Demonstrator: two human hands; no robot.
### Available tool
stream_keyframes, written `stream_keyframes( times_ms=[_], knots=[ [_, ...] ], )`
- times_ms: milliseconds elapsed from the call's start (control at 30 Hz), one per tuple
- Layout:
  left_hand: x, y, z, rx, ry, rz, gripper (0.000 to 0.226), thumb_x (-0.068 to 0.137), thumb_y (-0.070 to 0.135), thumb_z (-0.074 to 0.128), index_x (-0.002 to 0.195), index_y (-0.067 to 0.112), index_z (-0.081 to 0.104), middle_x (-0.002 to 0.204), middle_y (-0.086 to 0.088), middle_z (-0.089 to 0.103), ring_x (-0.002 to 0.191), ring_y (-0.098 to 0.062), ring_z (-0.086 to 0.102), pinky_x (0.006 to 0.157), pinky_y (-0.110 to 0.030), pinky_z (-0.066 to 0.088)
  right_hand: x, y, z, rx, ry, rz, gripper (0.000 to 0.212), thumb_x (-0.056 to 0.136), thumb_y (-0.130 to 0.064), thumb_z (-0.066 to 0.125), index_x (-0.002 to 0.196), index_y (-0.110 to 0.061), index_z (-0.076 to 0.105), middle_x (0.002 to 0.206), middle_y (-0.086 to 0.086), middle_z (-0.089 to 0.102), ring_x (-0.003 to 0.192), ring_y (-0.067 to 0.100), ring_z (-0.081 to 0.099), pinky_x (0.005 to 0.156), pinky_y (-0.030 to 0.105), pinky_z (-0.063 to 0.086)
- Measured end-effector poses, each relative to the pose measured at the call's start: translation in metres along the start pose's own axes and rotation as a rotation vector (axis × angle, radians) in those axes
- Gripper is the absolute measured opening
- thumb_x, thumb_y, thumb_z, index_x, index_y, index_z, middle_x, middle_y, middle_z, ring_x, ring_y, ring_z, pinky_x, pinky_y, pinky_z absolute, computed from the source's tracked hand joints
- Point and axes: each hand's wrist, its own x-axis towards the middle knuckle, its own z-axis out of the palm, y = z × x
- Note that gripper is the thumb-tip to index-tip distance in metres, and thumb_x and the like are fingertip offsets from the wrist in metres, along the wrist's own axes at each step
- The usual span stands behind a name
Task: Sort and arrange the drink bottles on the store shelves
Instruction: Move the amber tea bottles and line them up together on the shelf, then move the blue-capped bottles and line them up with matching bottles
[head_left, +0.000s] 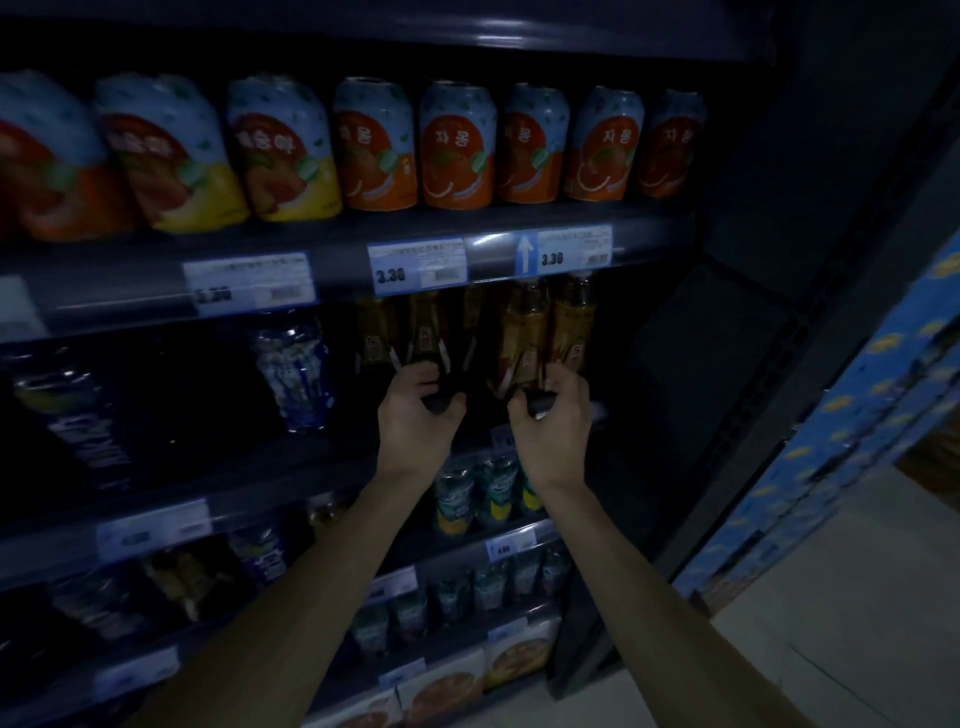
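Several brown tea bottles (571, 327) with gold labels stand on the dim second shelf (311, 457), under the price rail (332, 270). My left hand (415, 415) grips the dark base of one brown bottle (423, 327) in the left group. My right hand (556, 415) grips the base of another brown bottle (522, 332) in the right group. Both held bottles lean slightly and their tops are hidden behind the rail. A clear bottle with a blue label (293, 371) stands to the left of them.
Orange and peach drink cans (457, 150) line the top shelf. Dark bottles (67, 415) fill the left of the second shelf. Green-labelled bottles (478, 493) stand on lower shelves. A blue patterned stack of boxes (857, 415) stands at the right, with pale floor (831, 597) beside it.
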Motion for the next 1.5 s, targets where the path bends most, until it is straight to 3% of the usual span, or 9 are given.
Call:
stream_keyframes(
  times_ms=[133, 300, 533, 667, 767, 967, 1133, 1300, 1500],
  knots=[
    [-0.013, -0.007, -0.052, 0.002, 0.023, -0.009, 0.041, 0.082, 0.016, 0.072, 0.120, 0.015, 0.055, 0.114, 0.003, 0.058, 0.102, -0.007, 0.056, 0.080, -0.007, 0.041, -0.028, -0.028, 0.021, 0.015, -0.051, -0.018, 0.038, 0.087, -0.016, 0.063, 0.123, -0.010, 0.050, 0.125, 0.008, 0.051, 0.116, 0.019, 0.047, 0.085, 0.001, 0.026],
    [-0.030, -0.021, -0.135, 0.039, 0.056, -0.042, 0.039, 0.084, 0.012, 0.069, 0.121, 0.017, 0.055, 0.113, 0.005, 0.059, 0.102, -0.007, 0.057, 0.085, -0.013, 0.042, -0.069, -0.071, 0.062, 0.035, -0.143, -0.024, 0.043, 0.087, -0.018, 0.063, 0.127, -0.011, 0.049, 0.115, 0.002, 0.056, 0.104, 0.013, 0.052, 0.088, 0.021, 0.041],
    [-0.059, -0.050, -0.267, 0.116, 0.157, -0.130, 0.039, 0.087, 0.004, 0.064, 0.124, 0.012, 0.054, 0.110, 0.004, 0.059, 0.097, -0.006, 0.057, 0.083, -0.012, 0.044, -0.145, -0.142, 0.140, 0.111, -0.361, -0.072, 0.047, 0.090, -0.021, 0.061, 0.133, -0.017, 0.044, 0.114, -0.006, 0.052, 0.102, 0.007, 0.051, 0.081, 0.020, 0.044],
    [-0.075, -0.066, -0.342, 0.201, 0.227, -0.125, 0.035, 0.088, 0.002, 0.060, 0.123, 0.006, 0.056, 0.098, 0.009, 0.057, 0.084, -0.003, 0.056, 0.079, -0.019, 0.049, -0.187, -0.184, 0.185, 0.143, -0.476, -0.088, 0.044, 0.091, -0.022, 0.060, 0.133, -0.019, 0.045, 0.114, -0.009, 0.051, 0.103, 0.006, 0.053, 0.069, 0.002, 0.037],
    [-0.085, -0.073, -0.392, 0.220, 0.273, -0.116, 0.038, 0.084, 0.002, 0.064, 0.121, 0.005, 0.056, 0.110, -0.004, 0.061, 0.097, -0.015, 0.058, 0.087, -0.030, 0.049, -0.220, -0.215, 0.216, 0.139, -0.538, -0.126, 0.044, 0.091, -0.023, 0.060, 0.133, -0.020, 0.045, 0.115, -0.010, 0.051, 0.105, 0.006, 0.052, 0.076, 0.008, 0.037],
    [-0.094, -0.103, -0.471, 0.251, 0.351, -0.196, 0.042, 0.089, 0.016, 0.064, 0.128, 0.018, 0.051, 0.117, 0.005, 0.059, 0.088, 0.000, 0.055, 0.068, -0.004, 0.041, -0.266, -0.259, 0.267, 0.104, -0.610, -0.202, 0.045, 0.093, -0.025, 0.059, 0.135, -0.019, 0.043, 0.125, -0.004, 0.051, 0.108, 0.008, 0.051, 0.077, 0.015, 0.040],
    [-0.095, -0.119, -0.503, 0.215, 0.372, -0.258, 0.048, 0.090, 0.021, 0.064, 0.134, 0.017, 0.045, 0.130, 0.000, 0.055, 0.106, -0.014, 0.055, 0.087, -0.029, 0.048, -0.284, -0.281, 0.297, 0.093, -0.638, -0.232, 0.044, 0.092, -0.025, 0.059, 0.134, -0.021, 0.043, 0.126, -0.005, 0.049, 0.109, 0.008, 0.049, 0.075, 0.015, 0.038],
    [-0.088, -0.132, -0.506, 0.173, 0.353, -0.249, 0.052, 0.087, 0.024, 0.068, 0.133, 0.016, 0.045, 0.131, -0.001, 0.053, 0.111, -0.013, 0.052, 0.089, -0.030, 0.045, -0.286, -0.284, 0.320, 0.040, -0.582, -0.299, 0.041, 0.090, -0.019, 0.061, 0.129, -0.016, 0.048, 0.123, -0.001, 0.050, 0.109, 0.013, 0.050, 0.080, 0.020, 0.040],
    [-0.077, -0.138, -0.491, 0.154, 0.337, -0.238, 0.053, 0.081, 0.026, 0.074, 0.128, 0.015, 0.049, 0.121, 0.001, 0.055, 0.106, -0.013, 0.054, 0.086, -0.027, 0.047, -0.272, -0.263, 0.325, -0.148, -0.551, -0.348, 0.046, 0.086, -0.019, 0.064, 0.129, -0.011, 0.049, 0.122, 0.008, 0.052, 0.110, 0.026, 0.050, 0.094, 0.044, 0.045]
  ],
)
